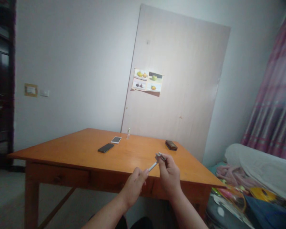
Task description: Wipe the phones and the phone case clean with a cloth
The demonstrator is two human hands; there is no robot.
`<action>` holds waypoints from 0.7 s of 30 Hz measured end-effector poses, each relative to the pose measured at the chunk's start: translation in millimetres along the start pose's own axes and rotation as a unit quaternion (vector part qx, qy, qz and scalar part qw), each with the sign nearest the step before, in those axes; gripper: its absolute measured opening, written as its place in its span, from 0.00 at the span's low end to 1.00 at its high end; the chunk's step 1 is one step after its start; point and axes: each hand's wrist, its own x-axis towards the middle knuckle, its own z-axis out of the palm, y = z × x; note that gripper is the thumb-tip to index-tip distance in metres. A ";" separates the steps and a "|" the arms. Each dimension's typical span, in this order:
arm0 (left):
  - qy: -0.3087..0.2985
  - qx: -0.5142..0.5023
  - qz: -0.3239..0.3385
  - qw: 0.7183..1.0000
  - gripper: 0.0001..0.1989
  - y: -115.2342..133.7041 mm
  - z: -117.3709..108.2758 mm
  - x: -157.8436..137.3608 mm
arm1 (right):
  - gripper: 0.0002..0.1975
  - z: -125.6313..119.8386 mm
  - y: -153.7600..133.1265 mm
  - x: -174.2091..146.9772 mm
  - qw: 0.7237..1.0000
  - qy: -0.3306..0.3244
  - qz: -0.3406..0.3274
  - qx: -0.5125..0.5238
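While both hands meet just in front of the table (73, 149), near its close edge and right of centre, the piece between them is a thin white stick (153, 166). Left hand (136, 182) has the near, lower end: thumb and fingers pinched together on it, no visible gap, the other fingers curled in. Right hand (168, 171) is at the far, upper end, fingers bent and closed around a small pale piece (159, 155) that pokes out past the thumb; too small and blurred to say what it is, or if it's one part with the stick. Key relation: stick's long axis runs on a slant, from the left fingertips up, rightward and away from the body, straight toward the right fingertips. Middle stretch is bare, lying between the two grips. Left hand is nearer the body, right reaches slightly farther out and sits higher in view. Exact pad contact on the right is hidden by the thumb, so can't tell how tight that hold is. Rest is beyond the hands on the tabletop: black phone (106, 148) and white phone (116, 140) off to the left, small clear bottle (128, 135) just beside the white one, brown wallet (171, 145) past the right hand, well apart from the phones.
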 end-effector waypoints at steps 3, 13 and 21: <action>0.006 -0.013 0.003 1.000 0.29 -0.2 1.7 0.3 | 0.12 7.8 2.9 -18.1 0.998 -0.067 -0.007 0.020; -0.011 -0.016 -0.002 1.000 0.28 1.6 0.3 -1.3 | 0.13 -2.9 -1.6 3.0 1.000 0.014 0.005 0.008; -0.022 -0.021 0.000 1.000 0.27 -0.2 -0.6 -1.2 | 0.14 -0.7 0.3 1.5 1.000 0.009 0.017 0.022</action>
